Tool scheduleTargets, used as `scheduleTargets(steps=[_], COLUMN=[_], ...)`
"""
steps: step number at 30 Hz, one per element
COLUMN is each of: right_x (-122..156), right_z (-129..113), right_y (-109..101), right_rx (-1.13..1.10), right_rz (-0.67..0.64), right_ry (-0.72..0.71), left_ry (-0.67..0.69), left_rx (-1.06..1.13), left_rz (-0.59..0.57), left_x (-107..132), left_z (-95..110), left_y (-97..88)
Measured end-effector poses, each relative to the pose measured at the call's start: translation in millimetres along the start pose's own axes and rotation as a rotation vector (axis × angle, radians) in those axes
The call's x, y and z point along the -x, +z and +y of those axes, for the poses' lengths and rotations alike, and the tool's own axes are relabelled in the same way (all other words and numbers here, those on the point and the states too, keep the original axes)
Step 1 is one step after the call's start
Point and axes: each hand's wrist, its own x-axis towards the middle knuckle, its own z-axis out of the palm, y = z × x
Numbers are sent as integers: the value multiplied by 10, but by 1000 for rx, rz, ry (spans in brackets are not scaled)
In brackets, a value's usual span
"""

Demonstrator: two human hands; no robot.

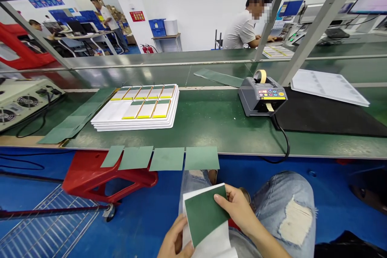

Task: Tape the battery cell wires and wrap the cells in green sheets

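Note:
Low in the view, my left hand (pixel 175 238) pinches the lower left edge of a white backing sheet (pixel 205 242), which carries a dark green rectangular pad (pixel 204 214). My right hand (pixel 237 209) holds the same sheet from the right, its thumb resting on the green pad. Several pale green pads (pixel 167 159) hang in a row over the front edge of the green workbench (pixel 211 133). Behind them, a white stack of sheets (pixel 136 107) holds several flat cells with yellow edges. An automatic tape dispenser (pixel 262 96) stands to the right.
A fan-cooled power unit (pixel 24 102) sits at the bench's left. A black mat (pixel 326 119) and white sheet (pixel 328 86) lie right. Below are a red stool (pixel 102 175) and wire rack (pixel 48 225). A co-worker (pixel 242 28) works beyond the bench.

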Motion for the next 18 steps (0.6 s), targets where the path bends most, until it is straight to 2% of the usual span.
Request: scheduleTargets(steps=[4,7,10,13,15,18], right_x=[46,68,87,122,146,147], right_z=[-220,-385,-509,-583,-604,-620], right_y=[-131,-268,-410,-534,-597,-673], right_rx=[203,446,460,224,102,77], right_rz=[151,296,351,172,69,126], right_ry=[-105,-213,-237,-193,-172,-205], left_ry=[213,277,202,167,184,191], left_rx=[-129,-316,-355,-314,-304,-273], left_rz=[-185,-290,-232,-141,-127,-125], left_x=[-186,-384,-625,-840,-943,-1043], left_z=[588,873,919,879,888,954], left_y=[258,487,697,877,984,1132])
